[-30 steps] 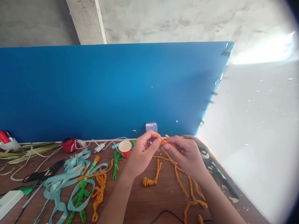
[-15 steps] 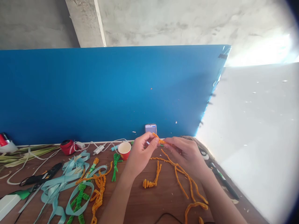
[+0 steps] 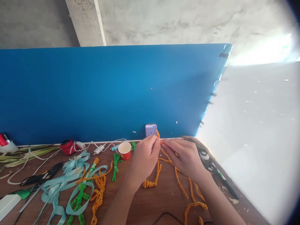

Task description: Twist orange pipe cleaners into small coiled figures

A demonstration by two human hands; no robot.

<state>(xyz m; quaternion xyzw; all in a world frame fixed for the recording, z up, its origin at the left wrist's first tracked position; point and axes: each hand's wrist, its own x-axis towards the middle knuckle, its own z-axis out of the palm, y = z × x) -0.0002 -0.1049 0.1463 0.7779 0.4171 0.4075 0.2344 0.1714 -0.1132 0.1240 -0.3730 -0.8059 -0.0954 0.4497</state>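
Observation:
Between both hands, above the brown table, is an orange fuzzy pipe cleaner (image 3: 158,134), one end of it sticking up past the fingers. My left hand (image 3: 146,157) pinches it between thumb and fingers. Close against it, my right hand (image 3: 184,156) grips the same strand with bent fingers, which hide most of it. Below the hands lies a coiled orange pipe cleaner (image 3: 151,183) with a bent tail. Several loose orange pipe cleaners (image 3: 180,184) spread under my right hand and forearm.
A phone (image 3: 151,129) leans on the blue panel (image 3: 105,93) behind a red paper cup (image 3: 125,154). To the left are a green twisted piece (image 3: 115,165), light blue ribbon (image 3: 56,181), green and orange twisted figures (image 3: 99,193), cables and a red spool (image 3: 67,147). Tools lie at right.
My hands have come closer together, and the left wrist has turned. The pipe cleaner's end now points more upward, and more of the phone's screen shows.

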